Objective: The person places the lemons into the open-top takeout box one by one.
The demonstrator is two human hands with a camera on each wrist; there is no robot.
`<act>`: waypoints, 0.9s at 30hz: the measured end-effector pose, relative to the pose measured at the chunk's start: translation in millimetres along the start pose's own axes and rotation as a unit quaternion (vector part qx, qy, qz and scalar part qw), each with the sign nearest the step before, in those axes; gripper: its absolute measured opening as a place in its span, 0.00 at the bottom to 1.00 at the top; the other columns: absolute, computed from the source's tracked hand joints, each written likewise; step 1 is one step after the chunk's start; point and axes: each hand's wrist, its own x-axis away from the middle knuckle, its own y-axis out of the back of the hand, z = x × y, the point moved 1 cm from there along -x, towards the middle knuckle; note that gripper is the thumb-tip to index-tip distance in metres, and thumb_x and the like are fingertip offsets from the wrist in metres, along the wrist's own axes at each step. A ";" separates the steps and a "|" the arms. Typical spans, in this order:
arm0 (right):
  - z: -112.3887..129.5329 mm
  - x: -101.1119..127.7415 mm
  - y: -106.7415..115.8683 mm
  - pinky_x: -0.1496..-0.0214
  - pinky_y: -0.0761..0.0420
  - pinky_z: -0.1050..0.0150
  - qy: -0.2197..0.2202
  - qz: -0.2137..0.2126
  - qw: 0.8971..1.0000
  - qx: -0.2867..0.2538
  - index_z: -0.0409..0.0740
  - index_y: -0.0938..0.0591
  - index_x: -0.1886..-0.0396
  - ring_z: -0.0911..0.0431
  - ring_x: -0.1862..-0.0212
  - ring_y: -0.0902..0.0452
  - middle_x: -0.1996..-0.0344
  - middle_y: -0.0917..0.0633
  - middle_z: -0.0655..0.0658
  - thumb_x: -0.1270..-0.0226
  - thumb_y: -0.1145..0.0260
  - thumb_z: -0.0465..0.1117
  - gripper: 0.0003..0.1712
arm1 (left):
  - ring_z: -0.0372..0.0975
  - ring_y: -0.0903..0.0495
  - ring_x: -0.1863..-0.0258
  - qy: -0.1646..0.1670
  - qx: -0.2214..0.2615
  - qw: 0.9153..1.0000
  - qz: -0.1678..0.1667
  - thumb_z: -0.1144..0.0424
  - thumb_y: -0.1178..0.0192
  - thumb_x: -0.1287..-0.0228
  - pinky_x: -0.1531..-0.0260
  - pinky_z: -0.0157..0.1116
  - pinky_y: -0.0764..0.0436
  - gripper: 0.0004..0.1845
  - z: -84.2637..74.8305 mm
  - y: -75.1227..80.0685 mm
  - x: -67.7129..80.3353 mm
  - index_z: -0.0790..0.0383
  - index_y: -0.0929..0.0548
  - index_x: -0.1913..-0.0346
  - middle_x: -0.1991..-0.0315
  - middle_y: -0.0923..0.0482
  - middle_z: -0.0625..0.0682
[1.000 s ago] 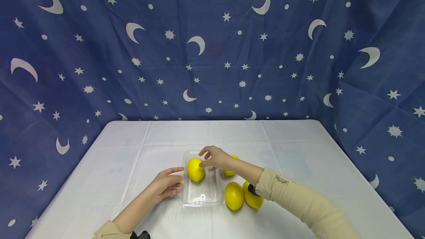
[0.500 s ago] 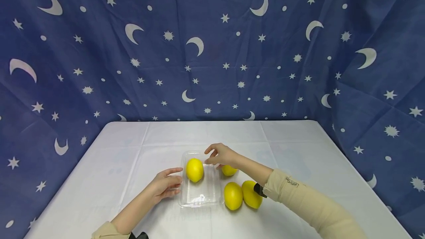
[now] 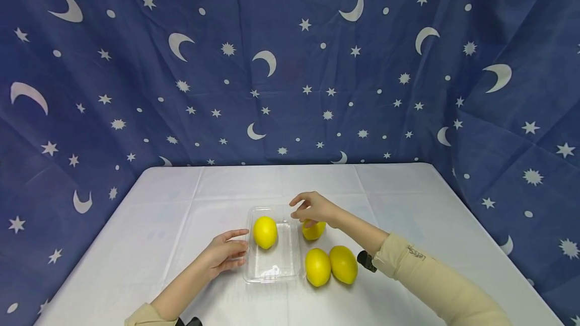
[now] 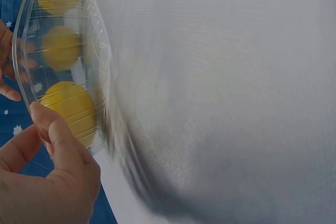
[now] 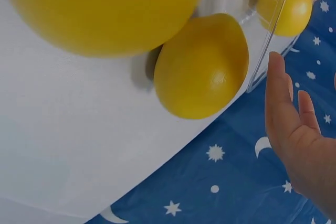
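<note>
Head view: your left hand (image 3: 226,254) rests against the left wall of the clear tray (image 3: 273,271), fingers relaxed, steadying it on the tabletop (image 3: 158,215). One lemon in the tray (image 3: 265,232) sits at the far end. Your right hand (image 3: 314,209) is released, holding nothing, hovering over the far lemon (image 3: 312,230) just right of the tray. Two near lemons (image 3: 331,265) lie touching, right of the tray's near corner.

Left wrist view: your fingers (image 4: 58,140) touch the tray's rim (image 4: 26,40); the fruit shows through the plastic.

Right wrist view: your palm is open beside the far lemon (image 5: 202,66); contact appears absent, though the angle is poor.

Judgement: loading is at the second fruit. The next move calls for closing round the far lemon and setting it behind the first, keeping the tray braced.
</note>
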 end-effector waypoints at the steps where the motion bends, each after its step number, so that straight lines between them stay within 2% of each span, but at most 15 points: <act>1: -0.9 0.6 2.0 0.60 0.14 0.58 0.002 0.000 1.000 -0.003 0.37 0.22 0.49 0.52 0.65 0.23 0.67 0.21 0.43 0.40 0.34 0.36 0.19 | 0.36 0.24 0.70 0.000 0.001 1.000 -0.001 0.71 0.44 0.38 0.71 0.29 0.16 0.28 0.1 0.1 -0.1 0.68 0.36 0.34 0.65 0.24 0.50; 8: -7.1 5.9 15.4 0.58 0.14 0.56 0.024 0.006 0.999 -0.025 0.35 0.24 0.47 0.47 0.60 0.20 0.63 0.19 0.40 0.38 0.36 0.36 0.20 | 0.36 0.24 0.70 -0.003 0.004 1.000 0.012 0.71 0.44 0.38 0.70 0.29 0.16 0.29 0.8 2.1 -0.7 0.68 0.37 0.34 0.64 0.23 0.50; 19: -21.4 21.4 30.8 0.54 0.15 0.52 0.052 0.002 0.995 -0.079 0.34 0.26 0.44 0.50 0.58 0.20 0.62 0.21 0.40 0.37 0.36 0.37 0.22 | 0.35 0.23 0.69 0.000 0.006 1.000 0.020 0.70 0.43 0.38 0.69 0.28 0.16 0.29 0.0 6.0 -2.0 0.67 0.36 0.34 0.62 0.24 0.50; 27: -29.0 41.0 40.5 0.54 0.15 0.53 0.072 0.003 0.995 -0.065 0.33 0.27 0.43 0.45 0.55 0.21 0.56 0.21 0.32 0.36 0.37 0.38 0.23 | 0.35 0.23 0.69 -0.001 0.011 1.000 0.015 0.71 0.43 0.38 0.70 0.28 0.16 0.28 1.3 6.1 -3.5 0.67 0.35 0.34 0.63 0.24 0.50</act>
